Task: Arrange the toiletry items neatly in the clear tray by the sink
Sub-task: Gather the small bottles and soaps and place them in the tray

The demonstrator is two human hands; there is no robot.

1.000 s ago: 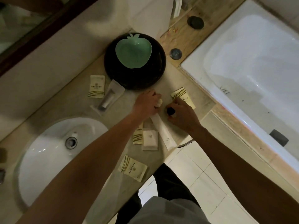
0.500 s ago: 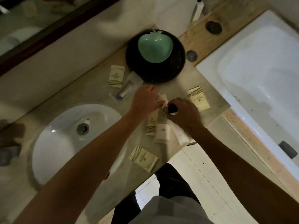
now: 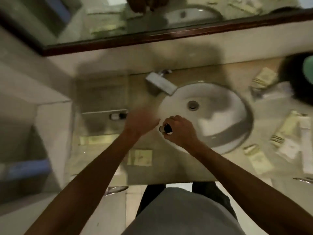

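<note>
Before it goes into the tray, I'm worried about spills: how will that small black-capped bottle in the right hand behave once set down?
The small bottle looks round, so on its side it may roll. The right hand wraps it easily, so it is probably light and tippy upright.

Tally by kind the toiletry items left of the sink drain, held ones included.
Small bottles: 2, black-capped bottle in right hand, second bottle in clear tray.
Sachets: 2, one sachet by the tray, second sachet nearer the counter edge.
Total: 4. Items right of the sink are too blurred to count.
</note>
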